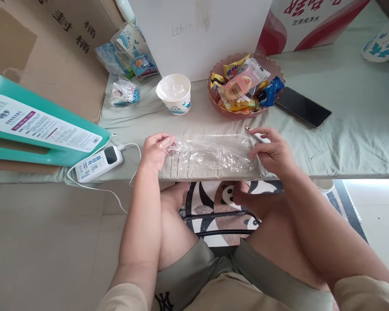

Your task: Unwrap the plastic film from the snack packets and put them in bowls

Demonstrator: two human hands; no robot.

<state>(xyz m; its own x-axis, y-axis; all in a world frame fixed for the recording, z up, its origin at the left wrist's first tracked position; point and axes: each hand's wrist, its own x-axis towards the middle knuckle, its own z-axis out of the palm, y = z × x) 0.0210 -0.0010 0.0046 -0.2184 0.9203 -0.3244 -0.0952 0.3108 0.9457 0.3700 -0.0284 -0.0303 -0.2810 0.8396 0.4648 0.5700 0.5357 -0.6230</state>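
Observation:
A clear plastic bag [210, 153] lies stretched out near the front edge of the cloth-covered table. My left hand [157, 151] is closed on its left end, fingers pinched together. At the bag's right end is my right hand [270, 151], with thumb and fingers curled around a small metal tool [257, 137] whose tip points up and left. Behind the bag stands a white paper cup [174, 95] with a blue print, lined with clear plastic. Right of the cup sits a pink bowl [238, 113] heaped with wrapped snacks [241, 84].
A black phone [303, 106] lies right of the bowl. On the left are a white power bank [99, 164] with a cable, a green container [52, 129] and wrapped packs [125, 92]. Boxes [207, 34] stand behind; another cup [382, 43] is at the far right.

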